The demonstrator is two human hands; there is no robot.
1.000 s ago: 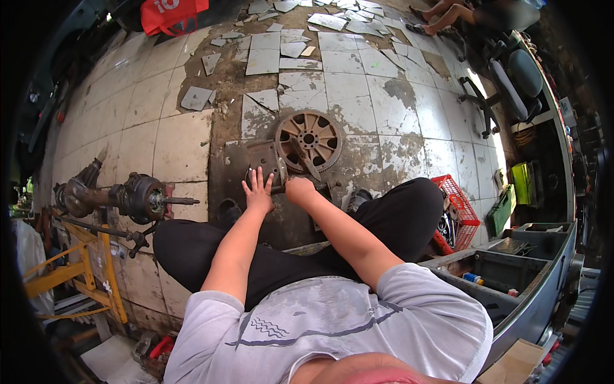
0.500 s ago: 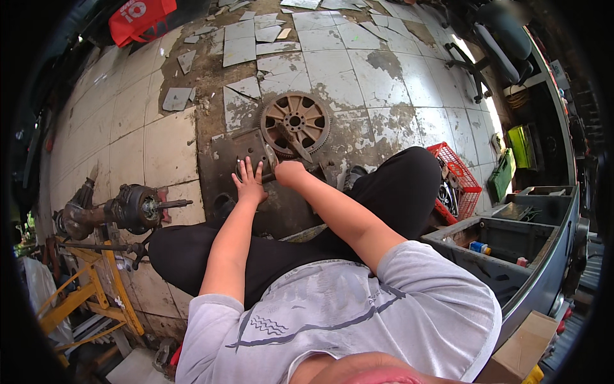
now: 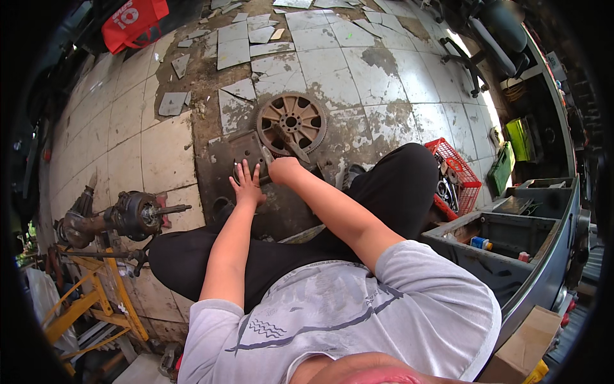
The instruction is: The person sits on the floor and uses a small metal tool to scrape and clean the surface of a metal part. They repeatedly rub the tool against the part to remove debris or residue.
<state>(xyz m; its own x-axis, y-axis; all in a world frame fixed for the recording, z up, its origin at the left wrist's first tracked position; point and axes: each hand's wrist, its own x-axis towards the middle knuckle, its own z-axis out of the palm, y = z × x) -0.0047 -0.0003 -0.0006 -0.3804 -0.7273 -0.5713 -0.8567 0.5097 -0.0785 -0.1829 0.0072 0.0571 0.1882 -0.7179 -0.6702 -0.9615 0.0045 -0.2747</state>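
My left hand (image 3: 247, 185) lies with fingers spread on a dark, greasy metal plate (image 3: 224, 153) on the floor. Close to its right, my right hand (image 3: 284, 171) is closed in a fist. A narrow, pale metal piece (image 3: 266, 154) shows just beyond that fist; whether the fingers grip it is hidden. Past my hands lies a rusty flywheel (image 3: 308, 136) with a toothed rim, spokes and a centre hole. A brown bar-like part (image 3: 295, 150) rests across its near side, close to my right knuckles.
At my left stands a greasy axle assembly (image 3: 134, 216) beside a yellow metal frame (image 3: 96, 297). To my right are a red plastic basket (image 3: 470, 185) of parts and a grey compartmented metal cabinet (image 3: 448, 238). Broken tiles (image 3: 173, 103) lie farther out, with a red bag (image 3: 131, 29) beyond.
The whole view has shifted slightly. My left hand stays spread on the plate, and my right fist has moved only a little beside it.
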